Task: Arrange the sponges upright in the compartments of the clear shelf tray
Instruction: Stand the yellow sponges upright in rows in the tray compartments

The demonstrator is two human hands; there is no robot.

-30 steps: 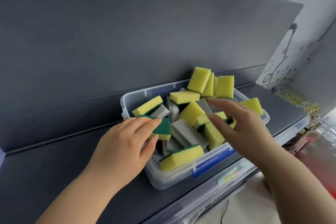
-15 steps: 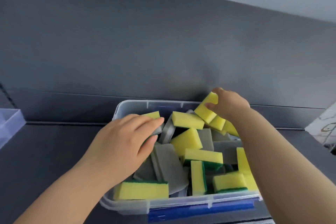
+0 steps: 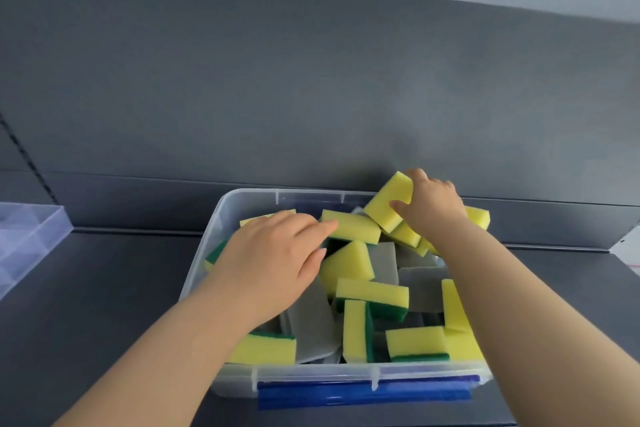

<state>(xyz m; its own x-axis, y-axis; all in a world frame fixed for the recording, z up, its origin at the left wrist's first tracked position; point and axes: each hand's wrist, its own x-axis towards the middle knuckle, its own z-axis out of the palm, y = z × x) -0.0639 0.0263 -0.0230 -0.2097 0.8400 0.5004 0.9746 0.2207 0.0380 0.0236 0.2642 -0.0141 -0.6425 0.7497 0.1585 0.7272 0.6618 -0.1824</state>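
Left hand (image 3: 273,263) slid forward onto flat sponge (image 3: 356,226), fingers straight; right hand (image 3: 431,210) grips raised yellow sponge (image 3: 388,201).

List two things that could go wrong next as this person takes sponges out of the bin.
1. The right hand grips a yellow sponge at the far rim of the bin; the sponges piled beneath it might tumble over the back.
2. The clear shelf tray sits well to the left, apart from the bin, so a loosely held sponge might drop on the way.
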